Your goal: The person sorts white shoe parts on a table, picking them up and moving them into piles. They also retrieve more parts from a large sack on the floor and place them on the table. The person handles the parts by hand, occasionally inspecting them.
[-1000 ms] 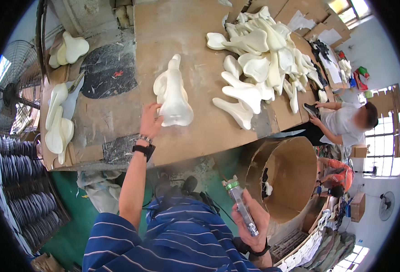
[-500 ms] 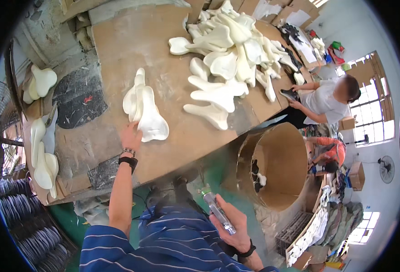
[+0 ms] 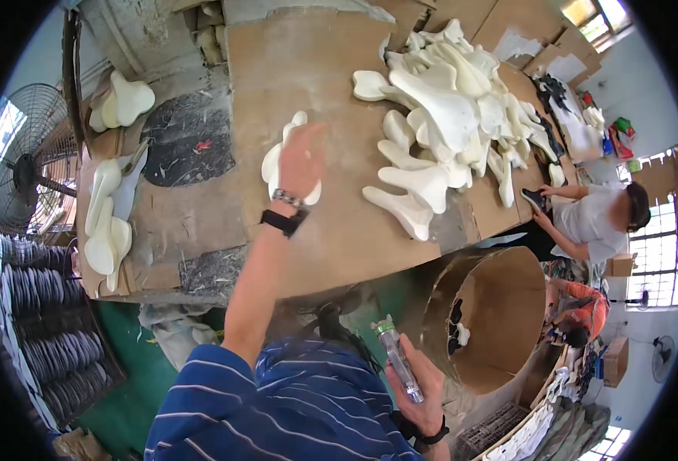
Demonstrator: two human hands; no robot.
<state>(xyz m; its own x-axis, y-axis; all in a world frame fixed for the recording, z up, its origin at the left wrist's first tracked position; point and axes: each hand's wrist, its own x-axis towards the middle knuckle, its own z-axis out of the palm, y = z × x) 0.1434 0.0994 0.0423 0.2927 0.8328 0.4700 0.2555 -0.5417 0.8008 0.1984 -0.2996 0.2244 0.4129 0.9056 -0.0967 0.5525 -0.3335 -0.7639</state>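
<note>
My left hand (image 3: pixel 302 163) is stretched over the table, smeared by motion, above a pair of white foam bicycle saddle pads (image 3: pixel 271 163). It hides most of them; whether its fingers touch them I cannot tell. Low by my body, off the table's front edge, my right hand (image 3: pixel 422 384) is closed around a slim silver, see-through hand tool (image 3: pixel 400 363) with a green ring near its head. A big heap of similar white saddle pads (image 3: pixel 439 107) lies at the right of the table, some of them at its near side.
More pads lie along the left edge (image 3: pixel 107 230) beside a dark patch (image 3: pixel 189 146) on the cardboard-covered table (image 3: pixel 300 69). A large round cardboard bin (image 3: pixel 500 315) stands right. A fan (image 3: pixel 28 169) and a loaded rack (image 3: pixel 47 330) stand left. Two people (image 3: pixel 592 219) work at right.
My left hand has risen from the side of the paired pads and moved right, now above them. My right hand still holds the tool. The whole view has shifted.
</note>
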